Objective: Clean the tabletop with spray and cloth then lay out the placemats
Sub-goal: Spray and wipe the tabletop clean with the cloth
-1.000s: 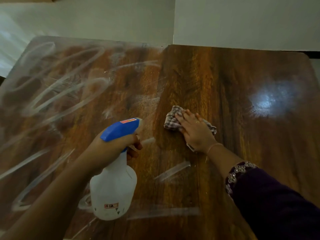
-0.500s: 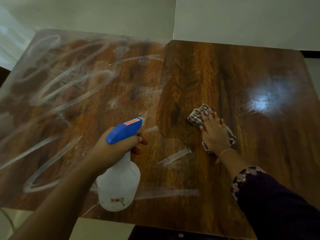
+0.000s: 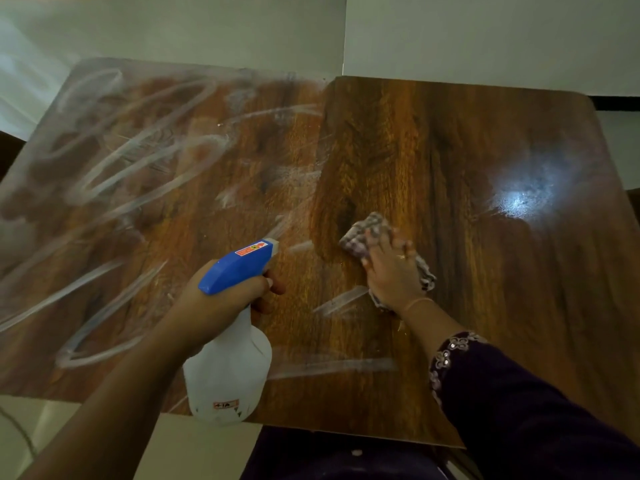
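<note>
Where streaks remain, tabletop [image 3: 450, 161] glossy, wall [image 3: 485, 36] pale

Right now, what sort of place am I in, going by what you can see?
Probably a room in a home, perhaps a dining area. You stand at a glossy wooden table against plain pale walls, wiping it with a checked cloth and holding a spray bottle. Nothing more marks the room.
</note>
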